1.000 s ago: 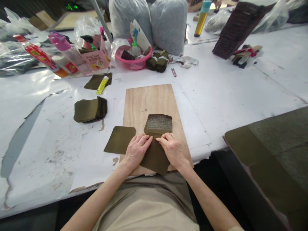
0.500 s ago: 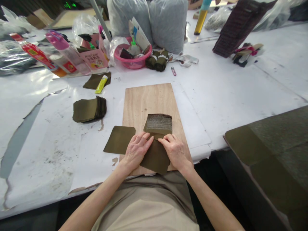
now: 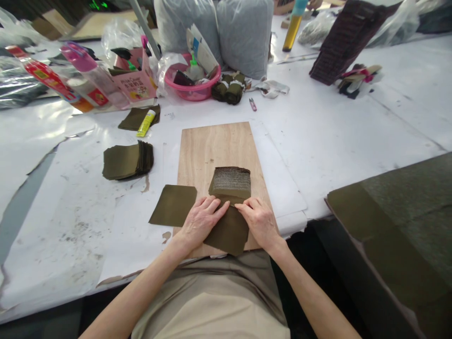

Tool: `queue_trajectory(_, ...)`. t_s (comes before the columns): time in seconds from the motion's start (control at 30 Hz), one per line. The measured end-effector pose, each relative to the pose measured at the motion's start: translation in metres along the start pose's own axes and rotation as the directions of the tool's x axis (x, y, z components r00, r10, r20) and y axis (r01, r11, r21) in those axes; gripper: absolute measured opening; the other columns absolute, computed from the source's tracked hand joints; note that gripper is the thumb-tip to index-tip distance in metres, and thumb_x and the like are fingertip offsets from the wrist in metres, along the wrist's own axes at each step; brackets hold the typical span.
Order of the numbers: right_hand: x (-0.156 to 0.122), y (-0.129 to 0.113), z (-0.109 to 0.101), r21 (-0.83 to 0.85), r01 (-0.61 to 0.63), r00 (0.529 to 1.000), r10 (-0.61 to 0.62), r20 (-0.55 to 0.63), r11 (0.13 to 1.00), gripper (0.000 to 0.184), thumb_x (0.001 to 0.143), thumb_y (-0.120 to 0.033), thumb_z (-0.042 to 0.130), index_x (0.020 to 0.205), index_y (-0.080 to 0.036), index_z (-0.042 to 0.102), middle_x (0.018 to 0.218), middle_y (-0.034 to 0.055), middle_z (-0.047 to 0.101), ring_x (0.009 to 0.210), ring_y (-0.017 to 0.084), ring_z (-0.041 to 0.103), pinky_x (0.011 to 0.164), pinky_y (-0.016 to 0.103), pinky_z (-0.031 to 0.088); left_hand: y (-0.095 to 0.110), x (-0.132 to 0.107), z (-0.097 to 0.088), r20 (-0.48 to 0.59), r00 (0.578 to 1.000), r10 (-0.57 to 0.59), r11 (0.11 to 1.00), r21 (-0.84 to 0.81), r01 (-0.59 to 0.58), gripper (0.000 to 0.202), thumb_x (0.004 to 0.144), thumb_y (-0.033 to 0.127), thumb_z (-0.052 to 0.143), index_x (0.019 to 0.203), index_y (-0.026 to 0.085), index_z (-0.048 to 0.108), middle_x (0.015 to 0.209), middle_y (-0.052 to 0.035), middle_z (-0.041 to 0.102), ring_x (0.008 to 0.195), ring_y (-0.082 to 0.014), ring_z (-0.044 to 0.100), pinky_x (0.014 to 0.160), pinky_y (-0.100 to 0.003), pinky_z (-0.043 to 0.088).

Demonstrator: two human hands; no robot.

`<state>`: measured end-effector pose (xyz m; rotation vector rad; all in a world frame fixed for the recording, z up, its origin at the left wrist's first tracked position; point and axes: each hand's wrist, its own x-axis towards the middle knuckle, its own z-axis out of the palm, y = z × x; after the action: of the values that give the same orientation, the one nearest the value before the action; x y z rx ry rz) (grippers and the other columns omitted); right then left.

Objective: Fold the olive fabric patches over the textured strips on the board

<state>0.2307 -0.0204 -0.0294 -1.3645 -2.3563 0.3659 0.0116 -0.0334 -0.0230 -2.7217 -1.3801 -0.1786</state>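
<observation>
A dark olive fabric piece lies at the front of a wooden board, with its upper edge turned over between my hands. My left hand rests on its left side, fingers laid on the cloth and thumb stretched along the folded edge. My right hand is closed, thumb and forefinger pinching the right part of that edge. Just beyond the fingertips sits a small stack of olive pieces with a greyish, streaked band on top. Another flat olive piece lies left of my left hand, overlapping the board's edge.
At left on the white-covered table are a thick stack of olive pieces and a yellow tube on more cloth. Behind stand a pink basin, bottles and large bags. Small pink-handled snips lie beyond the board.
My left thumb has moved slightly right along the folded edge. My right fingertips remain at the fold. The whole view has shifted slightly.
</observation>
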Motion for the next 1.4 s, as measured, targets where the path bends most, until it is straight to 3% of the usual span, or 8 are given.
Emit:
queue_trajectory(0.13,-0.003,0.003,0.000,0.015,0.000,1.000,0.000,-0.002,1.000,0.022,0.095,-0.020,0.053,0.109,-0.025,0.068,0.092,0.0032,0.060,0.092,0.016,0.054,0.081,0.028,0.046,-0.001,0.002,0.000,-0.013,1.000,0.025,0.999,-0.033,-0.025,0.039,0.092,0.017,0.051,0.131,0.016,0.051,0.122,-0.0107,0.057,0.119,-0.0248,0.048,0.103,-0.039,0.040)
queue_trajectory(0.37,-0.004,0.003,0.000,-0.031,0.015,1.000,-0.015,0.010,0.999,0.026,0.093,-0.019,0.055,0.114,-0.028,0.067,0.092,0.0033,0.059,0.091,0.017,0.054,0.079,0.028,0.047,-0.005,0.007,-0.001,0.029,0.999,0.038,0.989,-0.145,-0.033,0.038,0.095,0.019,0.047,0.133,0.018,0.050,0.113,-0.0095,0.060,0.110,-0.0210,0.052,0.097,-0.037,0.043)
queue_trajectory(0.63,-0.008,0.003,-0.001,-0.071,0.026,1.000,-0.026,0.002,0.997,0.027,0.093,-0.018,0.055,0.115,-0.026,0.067,0.093,0.0044,0.058,0.090,0.017,0.052,0.079,0.028,0.046,-0.002,0.009,0.000,0.065,0.997,0.047,0.995,-0.088,-0.041,0.040,0.097,0.022,0.045,0.137,0.024,0.044,0.106,-0.0068,0.058,0.107,-0.0204,0.053,0.098,-0.038,0.041)
queue_trajectory(0.8,-0.012,0.010,-0.001,-0.059,0.004,1.000,-0.005,-0.011,0.998,0.025,0.093,-0.019,0.055,0.112,-0.026,0.069,0.090,0.0034,0.059,0.088,0.016,0.052,0.078,0.028,0.045,0.001,0.011,0.001,0.039,0.996,0.083,0.993,-0.086,-0.079,0.039,0.097,0.021,0.044,0.136,0.020,0.044,0.119,-0.0095,0.055,0.117,-0.0217,0.048,0.100,-0.037,0.039)
queue_trajectory(1.17,-0.017,0.012,-0.006,-0.078,-0.002,1.000,0.001,-0.012,0.997,0.026,0.091,-0.017,0.058,0.112,-0.026,0.069,0.089,0.0032,0.059,0.087,0.017,0.051,0.077,0.027,0.042,0.005,0.017,-0.004,0.118,0.982,0.146,0.989,-0.024,-0.144,0.045,0.096,0.017,0.042,0.141,0.020,0.038,0.105,-0.0082,0.055,0.106,-0.0225,0.052,0.093,-0.037,0.043)
queue_trajectory(1.33,-0.020,0.013,-0.007,-0.076,-0.017,1.000,0.016,-0.008,0.997,0.027,0.090,-0.016,0.060,0.112,-0.027,0.069,0.089,0.0027,0.060,0.087,0.017,0.051,0.078,0.028,0.042,0.007,0.019,-0.004,0.070,0.983,0.171,0.985,-0.049,-0.168,0.042,0.097,0.018,0.041,0.139,0.015,0.039,0.118,-0.0108,0.052,0.118,-0.0233,0.045,0.099,-0.036,0.039)
queue_trajectory(1.4,-0.021,0.014,-0.007,-0.065,-0.021,1.000,0.020,-0.011,0.998,0.026,0.090,-0.016,0.059,0.112,-0.027,0.069,0.090,0.0029,0.060,0.087,0.017,0.051,0.078,0.028,0.043,0.007,0.021,-0.004,0.089,0.980,0.179,0.983,-0.060,-0.174,0.042,0.097,0.018,0.042,0.139,0.015,0.040,0.117,-0.0101,0.053,0.115,-0.0226,0.047,0.097,-0.036,0.039)
